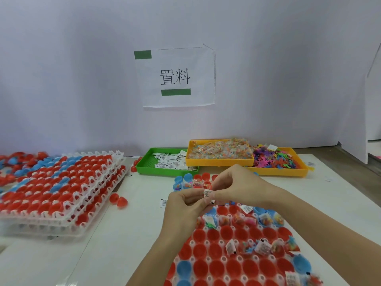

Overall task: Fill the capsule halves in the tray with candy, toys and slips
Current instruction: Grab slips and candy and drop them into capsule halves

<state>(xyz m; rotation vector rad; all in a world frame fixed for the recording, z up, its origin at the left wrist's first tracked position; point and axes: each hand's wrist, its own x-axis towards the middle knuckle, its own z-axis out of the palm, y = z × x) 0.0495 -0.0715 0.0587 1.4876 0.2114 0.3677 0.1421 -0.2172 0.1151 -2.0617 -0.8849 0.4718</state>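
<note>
White paper slips (206, 193) pinched between left hand (186, 205) and right hand (237, 187), both with fingers curled on them, fingertips meeting. Just below the hands, on the counter (123, 244): capsule tray (233, 263) of red and blue halves, some holding candy, toys, slips. Beyond the hands: green slip tray (148, 164), yellow candy tray (218, 161), yellow toy tray (284, 172). Far left of left hand: stacked capsule trays (59, 188).

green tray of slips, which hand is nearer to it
Left. The left hand sits below the green tray, nearly under its right end; the right hand is farther right, under the yellow trays.
</note>
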